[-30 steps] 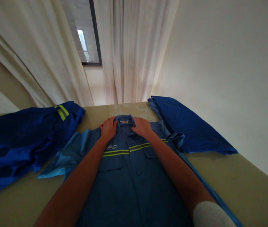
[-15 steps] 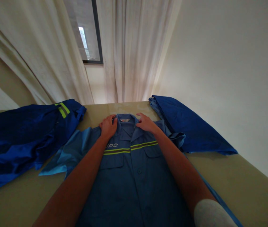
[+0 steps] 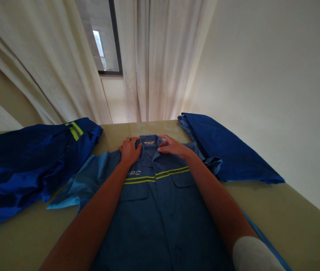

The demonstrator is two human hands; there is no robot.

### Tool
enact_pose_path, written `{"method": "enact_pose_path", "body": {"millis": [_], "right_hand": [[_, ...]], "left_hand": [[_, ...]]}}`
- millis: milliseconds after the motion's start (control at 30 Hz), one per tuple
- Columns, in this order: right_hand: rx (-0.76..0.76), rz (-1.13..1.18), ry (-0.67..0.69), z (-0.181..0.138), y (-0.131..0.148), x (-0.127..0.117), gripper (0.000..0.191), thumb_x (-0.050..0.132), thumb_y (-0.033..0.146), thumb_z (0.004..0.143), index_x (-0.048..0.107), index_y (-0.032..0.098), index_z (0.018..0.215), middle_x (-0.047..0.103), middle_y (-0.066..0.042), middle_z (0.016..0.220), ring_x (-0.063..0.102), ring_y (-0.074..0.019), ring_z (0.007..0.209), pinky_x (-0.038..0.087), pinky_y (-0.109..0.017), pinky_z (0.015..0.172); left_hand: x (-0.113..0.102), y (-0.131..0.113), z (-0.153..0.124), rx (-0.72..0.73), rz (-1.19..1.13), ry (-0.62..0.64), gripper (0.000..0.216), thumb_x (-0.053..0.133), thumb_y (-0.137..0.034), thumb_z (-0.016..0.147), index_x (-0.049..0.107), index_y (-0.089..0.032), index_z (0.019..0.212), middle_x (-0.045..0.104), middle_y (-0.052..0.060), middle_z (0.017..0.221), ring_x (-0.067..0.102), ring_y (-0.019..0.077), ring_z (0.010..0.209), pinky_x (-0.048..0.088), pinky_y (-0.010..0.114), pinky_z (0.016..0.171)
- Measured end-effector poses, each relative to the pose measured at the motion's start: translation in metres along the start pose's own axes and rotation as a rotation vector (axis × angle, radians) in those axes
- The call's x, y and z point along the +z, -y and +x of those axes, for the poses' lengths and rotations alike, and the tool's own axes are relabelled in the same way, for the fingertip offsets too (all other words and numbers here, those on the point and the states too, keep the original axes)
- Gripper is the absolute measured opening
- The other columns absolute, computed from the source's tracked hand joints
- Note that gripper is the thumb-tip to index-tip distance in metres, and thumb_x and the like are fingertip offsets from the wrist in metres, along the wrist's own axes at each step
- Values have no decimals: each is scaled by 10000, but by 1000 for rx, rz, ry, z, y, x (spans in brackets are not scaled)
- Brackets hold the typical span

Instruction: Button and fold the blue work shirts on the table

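Observation:
A blue work shirt (image 3: 151, 222) lies front up, its collar at the far end and a label inside the neck. Yellow-edged stripes run across the chest, with lettering above them on the left. My left hand (image 3: 131, 149) is at the left side of the collar, thumb against its edge and fingers curled over the cloth. On the opposite side, my right hand (image 3: 172, 146) pinches the collar between thumb and fingers. Part of the fingertips is hidden by the cloth and the hands. Both forearms cover portions of the shirt's sides.
Dark blue clothing with a striped band (image 3: 21, 162) lies on the left of the tan table (image 3: 278, 214). A folded blue garment (image 3: 227, 150) rests at the right, near the white wall (image 3: 284, 75). Pale curtains (image 3: 165, 56) and a window hang beyond the far edge.
My right hand has shifted slightly left toward the neck, its fingers drawn closer, and the right collar edge has moved inward. My left hand has moved only slightly.

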State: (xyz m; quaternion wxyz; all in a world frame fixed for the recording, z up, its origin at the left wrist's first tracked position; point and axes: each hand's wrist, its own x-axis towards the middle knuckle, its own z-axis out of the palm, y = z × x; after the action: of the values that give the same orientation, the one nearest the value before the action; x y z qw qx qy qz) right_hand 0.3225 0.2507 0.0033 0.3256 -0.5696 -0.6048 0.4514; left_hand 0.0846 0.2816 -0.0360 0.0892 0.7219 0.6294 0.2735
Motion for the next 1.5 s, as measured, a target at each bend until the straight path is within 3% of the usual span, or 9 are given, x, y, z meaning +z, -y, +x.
{"method": "enact_pose_path", "body": {"millis": [333, 433, 533, 733, 900, 1033, 1100, 1333, 1500], "right_hand": [[-152, -729, -72, -5, 9, 14, 534, 748, 221, 879, 580, 194, 1385, 758, -17, 908, 711, -228, 910, 480, -299, 846], [-170, -751, -136, -9, 20, 18, 263, 600, 330, 1011, 657, 224, 1245, 758, -34, 934, 706, -223, 909, 462, -291, 828], [-171, -713, -99, -13, 27, 19, 314, 672, 466, 969, 662, 218, 1161, 750, -32, 934, 697, -216, 863, 456, -272, 760], [-158, -850, 117, -16, 21, 24, 397, 681, 104, 822, 639, 212, 1202, 751, -26, 939, 701, -218, 867, 447, -264, 718], [-241, -898, -34, -19, 27, 34, 240, 635, 201, 874, 669, 226, 1110, 753, -50, 1024, 699, -241, 938, 469, -291, 759], [-214, -952, 86, -23, 34, 46, 221, 706, 250, 833, 715, 221, 1052, 768, -68, 978, 715, -263, 925, 492, -305, 766], [-199, -978, 136, -22, 36, 44, 205, 704, 233, 831, 740, 214, 1032, 778, -91, 1006, 724, -280, 957, 506, -316, 793], [-70, -925, -112, -14, 25, 2, 230, 629, 174, 888, 800, 212, 1037, 796, -122, 1095, 731, -292, 1069, 528, -334, 906], [-39, -908, -120, -14, 20, 2, 200, 666, 236, 895, 808, 191, 1029, 793, -155, 1095, 736, -306, 1089, 540, -348, 916]], "left_hand": [[1, -3, -5, 88, 87, 45, 444, 408, -252, 1028, 624, -267, 1415, 617, 141, 1397, 552, 332, 1286, 427, 537, 1069], [0, -4, -6, 80, 89, 50, 434, 419, -271, 1025, 625, -268, 1407, 617, 137, 1394, 551, 333, 1287, 424, 536, 1074], [-1, -4, -5, 85, 97, 57, 428, 416, -274, 1026, 631, -260, 1395, 621, 136, 1386, 553, 333, 1284, 425, 531, 1070], [0, -4, -7, 89, 108, 43, 423, 419, -274, 1024, 630, -269, 1391, 627, 133, 1380, 554, 326, 1284, 421, 513, 1071], [-3, -7, -11, 154, 158, -34, 423, 445, -209, 987, 656, -239, 1352, 649, 133, 1343, 567, 325, 1254, 426, 501, 1059], [-16, -16, -17, 279, 168, -40, 387, 446, -142, 965, 712, -218, 1236, 701, 120, 1229, 612, 294, 1190, 443, 448, 1060], [-24, -23, -26, 336, 165, 6, 368, 447, -122, 960, 736, -223, 1165, 724, 106, 1177, 636, 274, 1155, 457, 418, 1061], [-35, -40, -97, 672, 80, 223, 354, 481, -307, 1051, 706, -260, 1321, 716, 81, 1360, 657, 243, 1240, 490, 412, 1086], [-53, -30, -129, 586, 76, 308, 438, 398, -352, 1088, 625, -236, 1444, 629, 85, 1507, 588, 235, 1375, 452, 419, 1166]]}}
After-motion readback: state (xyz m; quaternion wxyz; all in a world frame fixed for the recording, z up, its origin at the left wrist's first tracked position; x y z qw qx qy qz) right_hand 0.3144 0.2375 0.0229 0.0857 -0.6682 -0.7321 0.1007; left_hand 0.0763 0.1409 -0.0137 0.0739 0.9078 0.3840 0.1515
